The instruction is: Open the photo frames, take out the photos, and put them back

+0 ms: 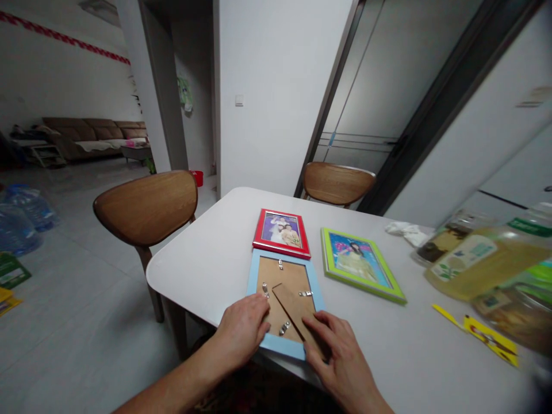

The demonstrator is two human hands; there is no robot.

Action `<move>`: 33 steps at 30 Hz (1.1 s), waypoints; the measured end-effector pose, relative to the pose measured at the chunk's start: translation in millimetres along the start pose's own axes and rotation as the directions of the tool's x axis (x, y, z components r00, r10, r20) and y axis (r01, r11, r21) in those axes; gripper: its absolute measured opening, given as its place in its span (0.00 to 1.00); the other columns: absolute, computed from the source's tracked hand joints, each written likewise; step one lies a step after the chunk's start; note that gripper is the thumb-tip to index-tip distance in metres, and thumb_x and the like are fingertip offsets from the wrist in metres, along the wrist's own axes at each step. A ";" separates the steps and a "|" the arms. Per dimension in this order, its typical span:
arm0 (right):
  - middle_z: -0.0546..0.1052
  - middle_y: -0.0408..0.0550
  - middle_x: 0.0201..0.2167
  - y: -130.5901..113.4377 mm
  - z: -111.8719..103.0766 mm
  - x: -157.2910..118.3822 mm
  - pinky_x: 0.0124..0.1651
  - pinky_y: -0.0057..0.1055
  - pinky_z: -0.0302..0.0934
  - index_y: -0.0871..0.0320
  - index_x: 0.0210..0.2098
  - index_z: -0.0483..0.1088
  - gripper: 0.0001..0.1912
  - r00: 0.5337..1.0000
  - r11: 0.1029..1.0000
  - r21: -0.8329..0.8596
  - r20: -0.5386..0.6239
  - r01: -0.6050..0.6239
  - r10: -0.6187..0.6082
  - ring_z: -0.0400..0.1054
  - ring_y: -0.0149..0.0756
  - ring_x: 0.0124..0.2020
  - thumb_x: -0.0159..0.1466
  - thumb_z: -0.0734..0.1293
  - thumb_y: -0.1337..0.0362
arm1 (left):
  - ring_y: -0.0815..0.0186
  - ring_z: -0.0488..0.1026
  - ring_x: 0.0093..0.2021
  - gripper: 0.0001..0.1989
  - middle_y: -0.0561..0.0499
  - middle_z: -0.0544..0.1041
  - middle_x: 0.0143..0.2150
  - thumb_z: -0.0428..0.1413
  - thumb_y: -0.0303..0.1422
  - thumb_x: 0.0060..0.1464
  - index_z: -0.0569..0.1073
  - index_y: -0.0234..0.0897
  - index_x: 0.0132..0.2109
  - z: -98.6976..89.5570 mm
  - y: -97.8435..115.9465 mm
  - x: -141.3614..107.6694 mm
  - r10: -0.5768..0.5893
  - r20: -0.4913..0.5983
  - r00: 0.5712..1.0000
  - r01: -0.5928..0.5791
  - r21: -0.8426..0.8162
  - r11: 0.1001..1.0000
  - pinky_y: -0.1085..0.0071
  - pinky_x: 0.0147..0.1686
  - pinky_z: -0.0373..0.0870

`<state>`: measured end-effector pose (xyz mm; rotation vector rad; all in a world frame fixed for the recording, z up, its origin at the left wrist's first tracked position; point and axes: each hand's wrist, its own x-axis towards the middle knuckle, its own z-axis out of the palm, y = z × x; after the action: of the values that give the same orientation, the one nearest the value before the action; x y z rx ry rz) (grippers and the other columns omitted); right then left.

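Note:
A light blue frame lies face down at the table's near edge, its brown backing board showing with metal clips around the sides. My left hand rests on the frame's left side, fingers curled and pressed together near the left clip; whether they pinch anything is hidden. My right hand grips the lower end of a brown stand flap, which slants across the backing. Just behind the blue frame, a red frame with a photo of people lies face up. To the right is a green frame with another photo.
On the white table, a large bottle of yellowish liquid, jars, a crumpled white tissue and a yellow item stand or lie at the right. Wooden chairs are at the left and far side.

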<state>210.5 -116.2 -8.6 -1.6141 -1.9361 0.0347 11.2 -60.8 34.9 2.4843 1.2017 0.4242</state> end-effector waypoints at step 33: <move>0.66 0.49 0.34 27.6 2.7 66.1 0.39 0.31 0.57 0.56 0.32 0.72 0.15 0.982 0.978 -0.189 0.152 -0.086 0.116 0.62 0.34 0.35 0.58 0.54 0.63 | 0.59 0.57 0.54 0.14 0.47 0.62 0.55 0.58 0.37 0.41 0.66 0.38 0.35 15.7 -7.9 -11.9 0.069 0.035 0.997 -0.065 -0.100 0.993 0.56 0.53 0.47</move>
<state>229.0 -48.7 6.9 -1.8810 -2.0263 0.0324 5.1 -68.4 16.1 2.4426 1.0590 0.4410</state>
